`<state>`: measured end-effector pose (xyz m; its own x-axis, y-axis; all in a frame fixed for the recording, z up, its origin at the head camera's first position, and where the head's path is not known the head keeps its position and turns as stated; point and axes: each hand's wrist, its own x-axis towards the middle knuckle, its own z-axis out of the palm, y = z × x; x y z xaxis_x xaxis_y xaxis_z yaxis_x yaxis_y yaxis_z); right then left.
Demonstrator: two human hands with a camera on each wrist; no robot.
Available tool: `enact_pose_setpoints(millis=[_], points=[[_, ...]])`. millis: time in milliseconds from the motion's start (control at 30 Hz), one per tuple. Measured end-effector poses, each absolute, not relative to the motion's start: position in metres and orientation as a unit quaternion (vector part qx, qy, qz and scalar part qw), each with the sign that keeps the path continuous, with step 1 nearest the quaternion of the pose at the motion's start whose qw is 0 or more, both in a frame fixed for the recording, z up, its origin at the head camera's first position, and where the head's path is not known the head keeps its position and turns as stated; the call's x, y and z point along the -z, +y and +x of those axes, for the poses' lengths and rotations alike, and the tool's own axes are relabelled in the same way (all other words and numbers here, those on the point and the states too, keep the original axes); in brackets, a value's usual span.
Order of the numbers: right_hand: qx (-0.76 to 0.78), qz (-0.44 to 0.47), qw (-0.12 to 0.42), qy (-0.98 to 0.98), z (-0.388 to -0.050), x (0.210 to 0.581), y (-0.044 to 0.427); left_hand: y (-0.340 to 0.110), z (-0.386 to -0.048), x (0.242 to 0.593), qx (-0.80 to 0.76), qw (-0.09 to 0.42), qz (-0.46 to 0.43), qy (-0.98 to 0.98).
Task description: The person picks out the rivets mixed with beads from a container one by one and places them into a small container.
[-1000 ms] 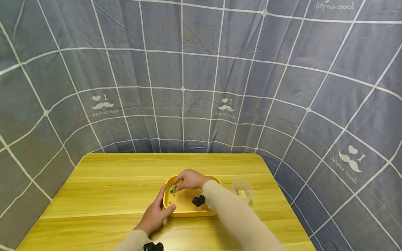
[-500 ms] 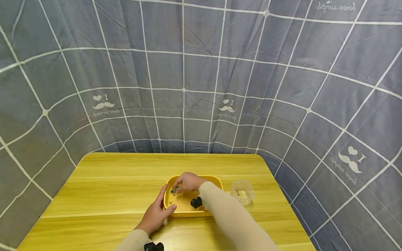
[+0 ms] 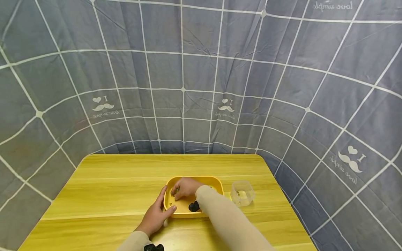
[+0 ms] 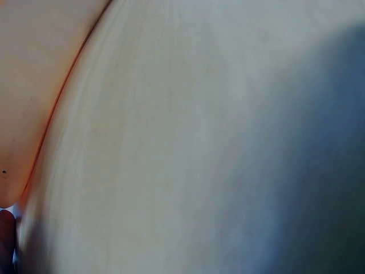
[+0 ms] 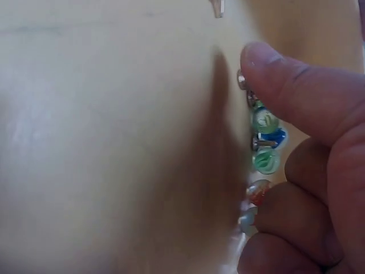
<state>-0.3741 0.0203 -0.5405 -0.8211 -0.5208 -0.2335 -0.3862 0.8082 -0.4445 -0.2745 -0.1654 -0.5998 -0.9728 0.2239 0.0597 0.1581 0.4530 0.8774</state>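
My left hand (image 3: 154, 215) grips the left end of the yellow tray (image 3: 216, 180), its thumb over the near rim; in the left wrist view the tray wall (image 4: 40, 68) and a fingertip (image 4: 7, 231) show. Inside the tray, my right hand (image 3: 187, 187) has its fingers curled round a cluster. From the right wrist, the right hand (image 5: 319, 142) has glass marbles (image 5: 266, 161) and small metal screws (image 5: 242, 80) between thumb and curled fingers; a bluish marble and an orange one are among them. Another metal piece (image 5: 219, 7) lies apart from the hand.
A clear plastic box (image 3: 247, 198) with a few small pieces in it stands right of the tray on the yellow wooden table (image 3: 119, 184). One small piece (image 3: 170, 204) lies near the tray's left end. A grey checked cloth (image 3: 201, 76) hangs behind and around.
My right hand has moved slightly towards the near side of the tray, and its fingers now cover the marbles that showed before. The left hand keeps its place on the tray.
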Motion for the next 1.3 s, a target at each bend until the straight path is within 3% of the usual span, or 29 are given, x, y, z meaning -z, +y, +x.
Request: enact_pose_setpoints(millis=[367, 1300], points=[[0.203, -0.255, 0.162, 0.932, -0.373, 0.557, 0.017, -0.165, -0.268, 0.598, -0.504, 0.022, 0.111, 0.856], [0.214, -0.255, 0.162, 0.929, -0.359, 0.549, 0.006, -0.168, -0.267, 0.598, -0.494, 0.020, 0.108, 0.862]])
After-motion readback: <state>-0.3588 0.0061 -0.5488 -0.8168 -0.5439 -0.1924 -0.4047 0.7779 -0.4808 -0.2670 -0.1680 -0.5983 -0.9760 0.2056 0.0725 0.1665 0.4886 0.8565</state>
